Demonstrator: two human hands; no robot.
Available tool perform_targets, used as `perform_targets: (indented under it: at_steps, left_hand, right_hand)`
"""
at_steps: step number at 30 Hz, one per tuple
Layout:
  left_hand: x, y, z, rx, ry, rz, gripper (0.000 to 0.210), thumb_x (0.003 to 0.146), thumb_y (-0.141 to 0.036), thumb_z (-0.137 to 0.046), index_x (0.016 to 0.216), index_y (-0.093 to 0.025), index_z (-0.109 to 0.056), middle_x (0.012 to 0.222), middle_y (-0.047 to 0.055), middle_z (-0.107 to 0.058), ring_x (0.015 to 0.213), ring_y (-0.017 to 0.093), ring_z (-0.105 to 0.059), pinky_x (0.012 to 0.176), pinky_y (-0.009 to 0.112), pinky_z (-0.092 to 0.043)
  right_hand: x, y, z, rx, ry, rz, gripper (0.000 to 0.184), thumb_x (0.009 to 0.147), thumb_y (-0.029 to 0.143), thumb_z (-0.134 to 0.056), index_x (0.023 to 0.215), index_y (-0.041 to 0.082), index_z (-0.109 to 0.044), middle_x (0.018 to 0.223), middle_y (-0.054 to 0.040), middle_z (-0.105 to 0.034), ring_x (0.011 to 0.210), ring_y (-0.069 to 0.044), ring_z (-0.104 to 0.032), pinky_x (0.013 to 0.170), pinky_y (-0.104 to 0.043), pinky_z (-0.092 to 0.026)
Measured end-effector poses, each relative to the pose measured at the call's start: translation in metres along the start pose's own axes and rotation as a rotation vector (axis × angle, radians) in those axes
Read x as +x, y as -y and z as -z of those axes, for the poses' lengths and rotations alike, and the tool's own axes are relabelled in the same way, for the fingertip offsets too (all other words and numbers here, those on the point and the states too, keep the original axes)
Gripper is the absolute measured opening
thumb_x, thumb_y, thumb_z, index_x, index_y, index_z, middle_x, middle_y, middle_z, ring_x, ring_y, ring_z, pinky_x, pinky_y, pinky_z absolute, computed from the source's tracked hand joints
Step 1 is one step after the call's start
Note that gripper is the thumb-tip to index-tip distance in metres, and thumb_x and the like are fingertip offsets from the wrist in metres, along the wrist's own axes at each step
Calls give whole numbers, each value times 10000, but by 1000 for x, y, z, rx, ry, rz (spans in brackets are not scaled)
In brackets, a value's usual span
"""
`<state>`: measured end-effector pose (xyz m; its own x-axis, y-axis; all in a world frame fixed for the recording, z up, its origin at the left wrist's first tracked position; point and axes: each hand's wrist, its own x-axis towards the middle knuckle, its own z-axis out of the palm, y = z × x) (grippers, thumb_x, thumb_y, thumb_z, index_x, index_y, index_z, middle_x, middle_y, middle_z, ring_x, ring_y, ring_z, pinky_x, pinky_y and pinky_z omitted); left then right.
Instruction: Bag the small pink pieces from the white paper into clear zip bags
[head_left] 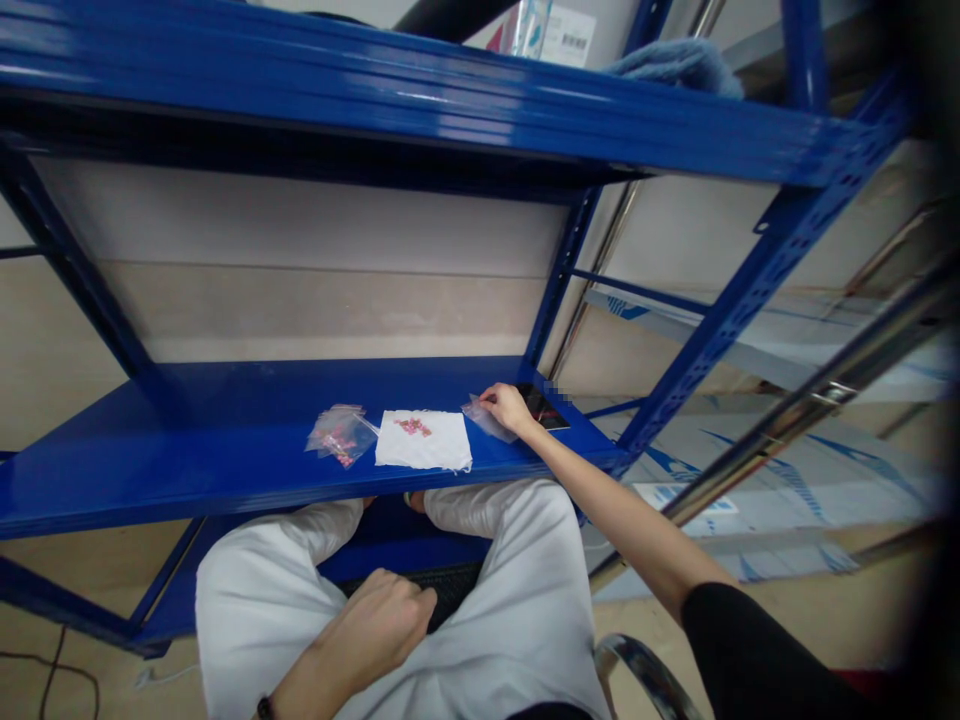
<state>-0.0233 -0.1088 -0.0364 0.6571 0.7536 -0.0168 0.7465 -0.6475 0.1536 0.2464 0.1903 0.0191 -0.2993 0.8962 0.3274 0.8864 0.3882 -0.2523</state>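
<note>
My right hand (504, 407) reaches to the right end of the blue shelf, fingers pinched on the upper edge of a small clear plastic bag (486, 424). To its left lies a white cloth (424, 452) with several small pink and red pieces (414, 427) heaped on it. Further left are more clear zip bags (330, 425), overlapping, with pink and red pieces in or under them. My left hand (382, 620) rests over my lap, curled into a fist with its back turned up; nothing shows in it.
A dark, flat, glossy item (541, 405) lies just beyond my right hand. The blue shelf (225, 420) runs in front of my knees, with an upper shelf beam (420, 95) above. A blue rack post (712, 330) and metal tubing (795, 410) stand on the right.
</note>
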Motion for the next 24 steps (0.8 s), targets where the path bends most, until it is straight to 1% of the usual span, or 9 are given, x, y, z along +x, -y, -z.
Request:
perform_targets:
  at_steps: [3,5,8,10,11,14,19,21,24]
  left_hand:
    - [0,2,-1,-6,-6,6,278,1002,-222,-348,865,-193,-589,807,56,-688,742,210,-643,668,311,-380]
    - [1,3,-2,-8,-14,7,280,1001,-213,-349,857,-191,-588,801,55,-684,742,206,-641,669,307,-377]
    - [1,2,-2,-4,-21,4,282,1001,-208,-347,848,-193,-584,799,49,-683,737,205,-639,663,306,-373]
    - [0,1,-2,0,-19,1,285,1004,-211,-343,849,-196,-582,796,45,-684,735,206,-639,660,308,-370]
    - [0,0,-2,3,-18,-1,285,1005,-213,-341,852,-199,-581,799,42,-686,736,208,-639,658,310,-369]
    - [-1,-2,-1,10,-14,-3,287,1007,-219,-341,853,-203,-583,805,38,-691,738,210,-641,654,315,-370]
    - [0,-1,2,18,-5,12,289,1004,-220,-352,843,-203,-592,802,37,-692,740,203,-645,657,315,-381]
    - [1,0,3,8,-5,22,284,1000,-212,-356,843,-201,-593,804,38,-690,740,197,-644,667,309,-390]
    - [0,3,4,1,-3,48,269,991,-202,-366,854,-196,-597,807,47,-686,747,199,-643,688,300,-410]
  right_hand:
    - [3,1,-2,8,14,-38,162,856,153,-615,908,159,-768,910,-79,-768,821,-190,-698,696,-227,-468]
    - [5,2,-1,1,35,-63,158,871,187,-611,865,157,-766,857,-80,-764,762,-180,-690,656,-224,-454]
    - [8,5,3,-29,51,-93,307,926,375,-574,826,154,-763,821,-109,-754,734,-194,-682,656,-245,-453]
    - [8,10,6,-54,56,-93,380,896,498,-596,835,162,-762,839,-120,-752,764,-213,-683,677,-255,-457]
    - [7,12,6,-65,56,-89,378,866,521,-631,845,167,-761,863,-121,-753,792,-221,-685,692,-256,-458]
    - [1,20,5,-91,44,-83,304,847,459,-674,873,170,-762,929,-129,-754,868,-231,-682,746,-251,-458]
    - [-12,31,1,-95,-30,-109,284,945,316,-537,905,157,-768,975,-146,-743,931,-233,-670,823,-260,-455]
    - [-14,34,6,-81,-85,-121,327,972,304,-478,922,155,-765,984,-151,-735,946,-240,-661,849,-278,-456]
    - [-11,39,22,-56,-195,-128,395,1011,306,-374,1045,151,-736,1075,-163,-708,1023,-248,-632,922,-316,-442]
